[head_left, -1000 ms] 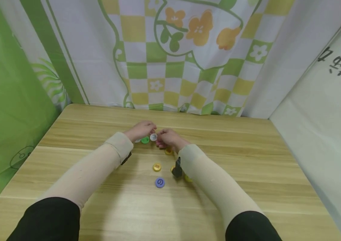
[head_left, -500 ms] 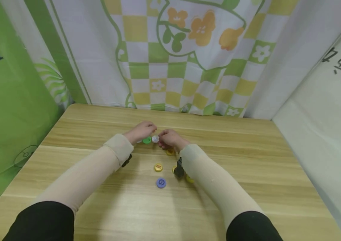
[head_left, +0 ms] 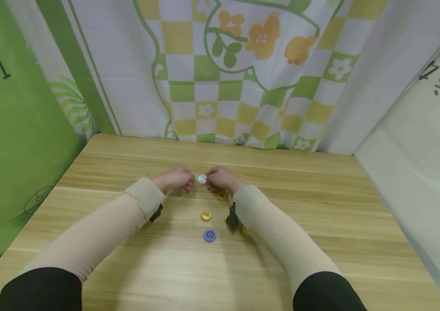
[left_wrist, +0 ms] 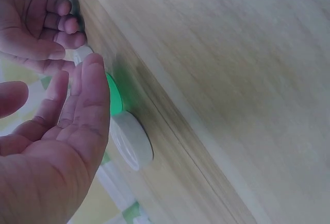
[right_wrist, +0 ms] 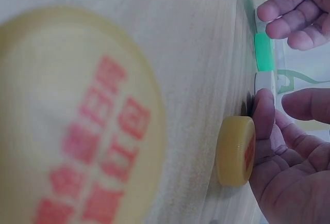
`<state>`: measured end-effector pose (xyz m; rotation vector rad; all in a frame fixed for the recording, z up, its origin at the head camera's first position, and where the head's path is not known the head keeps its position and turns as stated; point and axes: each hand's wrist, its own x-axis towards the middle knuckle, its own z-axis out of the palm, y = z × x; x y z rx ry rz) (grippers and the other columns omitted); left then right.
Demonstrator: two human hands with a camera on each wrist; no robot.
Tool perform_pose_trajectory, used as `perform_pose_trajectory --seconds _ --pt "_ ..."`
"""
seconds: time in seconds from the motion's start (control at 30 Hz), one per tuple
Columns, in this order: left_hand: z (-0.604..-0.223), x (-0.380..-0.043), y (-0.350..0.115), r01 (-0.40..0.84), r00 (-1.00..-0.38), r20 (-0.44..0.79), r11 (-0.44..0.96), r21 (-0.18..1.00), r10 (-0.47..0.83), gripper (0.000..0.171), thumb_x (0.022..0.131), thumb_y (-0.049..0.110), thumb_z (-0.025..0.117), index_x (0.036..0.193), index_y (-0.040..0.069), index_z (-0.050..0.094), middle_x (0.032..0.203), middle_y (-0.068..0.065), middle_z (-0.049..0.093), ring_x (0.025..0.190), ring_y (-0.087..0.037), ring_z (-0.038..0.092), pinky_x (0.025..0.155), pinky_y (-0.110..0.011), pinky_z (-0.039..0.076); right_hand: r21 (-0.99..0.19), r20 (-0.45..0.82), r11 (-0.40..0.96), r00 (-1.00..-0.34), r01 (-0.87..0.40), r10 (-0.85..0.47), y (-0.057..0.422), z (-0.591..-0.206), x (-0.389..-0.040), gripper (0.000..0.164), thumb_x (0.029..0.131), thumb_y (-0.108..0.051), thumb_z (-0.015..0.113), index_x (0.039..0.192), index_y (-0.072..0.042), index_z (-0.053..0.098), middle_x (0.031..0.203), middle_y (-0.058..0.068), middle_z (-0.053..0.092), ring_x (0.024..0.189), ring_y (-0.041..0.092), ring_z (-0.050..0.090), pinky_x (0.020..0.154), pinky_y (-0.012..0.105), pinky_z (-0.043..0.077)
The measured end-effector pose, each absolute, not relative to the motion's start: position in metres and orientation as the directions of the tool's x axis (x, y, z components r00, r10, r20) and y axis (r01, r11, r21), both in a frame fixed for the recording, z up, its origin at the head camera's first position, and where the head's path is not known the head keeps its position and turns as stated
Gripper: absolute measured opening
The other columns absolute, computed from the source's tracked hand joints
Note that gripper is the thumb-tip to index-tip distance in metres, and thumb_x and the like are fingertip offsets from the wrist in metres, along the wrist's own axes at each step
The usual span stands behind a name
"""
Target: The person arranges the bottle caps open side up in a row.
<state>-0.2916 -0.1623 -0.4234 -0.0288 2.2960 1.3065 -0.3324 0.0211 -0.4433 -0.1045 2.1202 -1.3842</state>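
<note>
White cap lies flat on the surface, head view, between the hands: green cap just beside it at 9 o'clock, right hand at 3. Right hand's fingertips at the cap, touching or nearly, thumb apart; no firm pinch visible, looks relaxed. Left hand loose, fingers fairly straight, holding nothing, by the green cap. Yellow cap at 4 o'clock of the white one, purple cap near 6.

Step seems to be lining up caps. Best: nudge low on the rim, lightly, toward 9, left fingers steadying the green cap; hard pushing could skew the row.

Cap's round, no long axis; face points up, marking too small to read. Row runs roughly 9 to 3.
</note>
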Motion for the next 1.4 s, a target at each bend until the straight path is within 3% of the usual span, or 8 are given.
perform_pose_trajectory --seconds 0.37,0.67,1.07,1.4 --pt "-0.418 -0.288 -0.160 -0.252 -0.877 -0.425 0.541 0.802 0.222 0.035 0.104 0.011 0.045 0.126 -0.013 0.057 0.110 -0.020 0.063 0.089 -0.021 0.062 0.086 -0.036 0.057 -0.853 -0.435 0.465 -0.812 0.235 -0.389 0.023 -0.444 -0.331 0.028 0.099 0.001 0.055 0.126 0.007 0.060 0.082 0.006 0.061 0.068 0.012 0.057 0.059 0.020 0.051" --pt "-0.418 -0.291 -0.164 -0.256 -0.902 -0.386 0.479 0.840 0.195 0.033 0.104 0.010 0.044 0.125 -0.012 0.056 0.105 -0.016 0.060 0.087 -0.020 0.058 0.079 -0.032 0.054 -0.856 -0.429 0.463 -0.816 0.231 -0.388 0.022 -0.444 -0.331 0.029 0.100 -0.001 0.054 0.128 0.006 0.060 0.085 0.006 0.063 0.069 0.011 0.058 0.060 0.019 0.051" --pt "-0.415 -0.294 -0.170 -0.251 -0.931 -0.336 0.414 0.875 0.144 0.040 0.108 0.014 0.038 0.134 -0.015 0.051 0.118 -0.022 0.058 0.100 -0.027 0.059 0.095 -0.042 0.054 -0.866 -0.404 0.451 -0.836 0.217 -0.373 0.034 -0.436 -0.332 0.033 0.103 -0.003 0.050 0.134 0.008 0.057 0.090 0.011 0.065 0.074 0.014 0.061 0.063 0.021 0.054" --pt "-0.416 -0.292 -0.144 -0.265 -0.909 -0.354 0.350 0.899 0.220 0.042 0.108 0.015 0.042 0.139 -0.014 0.046 0.131 -0.029 0.056 0.120 -0.040 0.059 0.101 -0.047 0.053 -0.880 -0.382 0.440 -0.820 0.181 -0.426 0.058 -0.421 -0.328 0.036 0.105 -0.005 0.048 0.138 0.010 0.053 0.107 0.017 0.064 0.086 0.018 0.063 0.073 0.023 0.056"
